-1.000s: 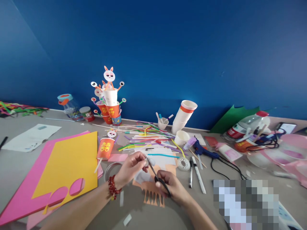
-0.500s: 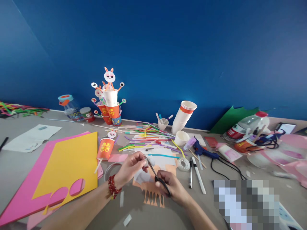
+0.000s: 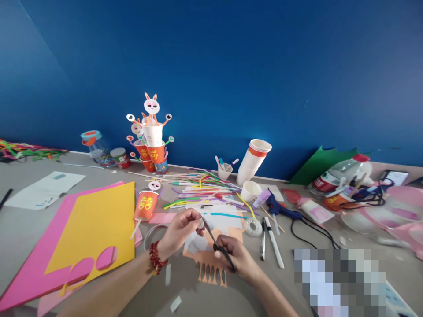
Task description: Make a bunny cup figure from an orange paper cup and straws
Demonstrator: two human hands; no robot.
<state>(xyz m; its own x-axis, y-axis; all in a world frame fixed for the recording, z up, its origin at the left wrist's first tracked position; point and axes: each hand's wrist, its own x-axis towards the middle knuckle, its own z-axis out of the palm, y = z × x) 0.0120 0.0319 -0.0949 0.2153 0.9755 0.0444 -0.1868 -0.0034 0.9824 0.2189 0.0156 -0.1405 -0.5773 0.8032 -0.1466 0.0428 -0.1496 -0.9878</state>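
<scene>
From my end the view has shifted only a hair, and neither of the two hands has stirred. The right hand (image 3: 236,257) is wrapped round the scissors (image 3: 209,231), which point up and leftward; the left hand (image 3: 180,233) is closed in a pinch on the white piece (image 3: 201,225), right by their tip. I can't tell whether they touch it or stand parted. So I judge the work no further along than a moment ago.

Counting down by size, I get one blue wall (image 3: 211,88), one yellow sheet (image 3: 99,220) lying left, peach paper (image 3: 194,257) overlapping too much to count, one tilted cup stack (image 3: 249,165), one pair of scissors, two pens (image 3: 274,243), one tape roll (image 3: 247,226) beside them, and one white piece, held above the paper.
</scene>
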